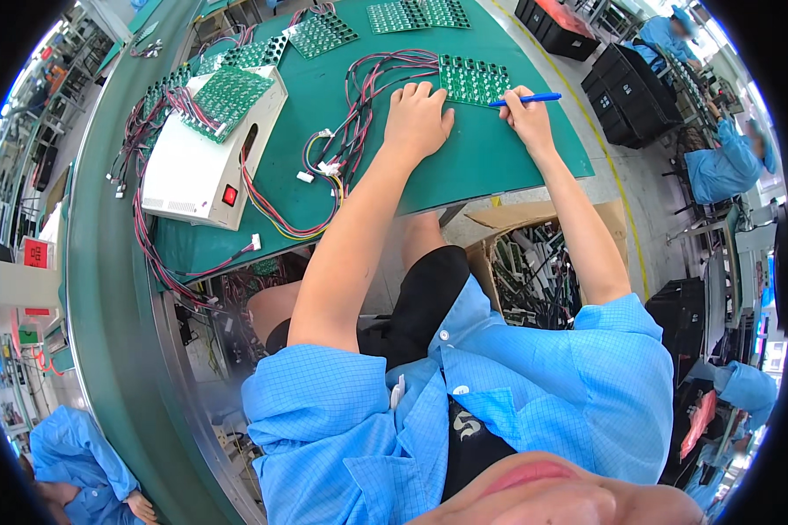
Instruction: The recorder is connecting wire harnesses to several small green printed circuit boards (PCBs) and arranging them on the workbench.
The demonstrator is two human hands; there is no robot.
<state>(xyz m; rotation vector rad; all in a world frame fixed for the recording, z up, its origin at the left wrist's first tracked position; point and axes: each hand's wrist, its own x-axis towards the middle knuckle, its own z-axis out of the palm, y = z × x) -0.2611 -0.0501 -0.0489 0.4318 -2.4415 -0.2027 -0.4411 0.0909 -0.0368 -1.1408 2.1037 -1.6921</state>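
A green circuit board panel dotted with dark round parts lies on the green-topped table. My left hand rests at the panel's left edge, fingers stretched forward over the wires. In my right hand is a blue pen, gripped at the panel's lower right corner. A bundle of dark red and black wires runs from the panel leftward and down, ending in white connectors.
At left stands a white box-shaped device with a red switch, another board on top. Several board panels lie along the far edge. A cardboard box of parts sits below the table. Black crates and co-workers are at right.
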